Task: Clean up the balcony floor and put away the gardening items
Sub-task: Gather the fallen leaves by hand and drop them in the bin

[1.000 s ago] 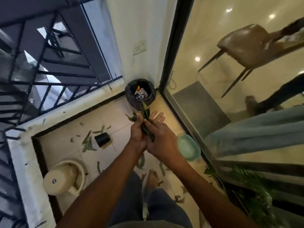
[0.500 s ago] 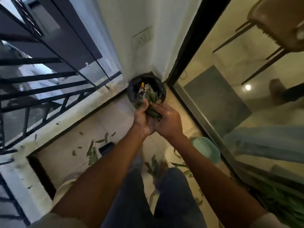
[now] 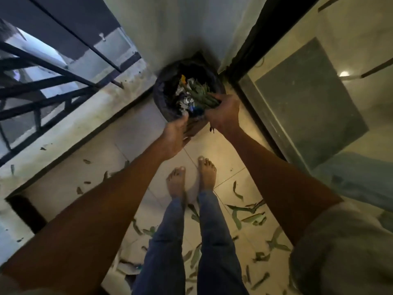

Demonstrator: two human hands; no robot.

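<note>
Right hand [image 3: 223,112] grips a bunch of green leaves [image 3: 202,94] over the black-lined bin [image 3: 161,96]; left hand [image 3: 176,135], fingers relaxed, holds nothing at the rim.

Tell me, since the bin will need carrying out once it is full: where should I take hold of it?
Likely by the rim of the bin, from above on the open floor side. It stands upright in the corner, with the wall and the door frame close behind, and leaves fill its open top.
</note>
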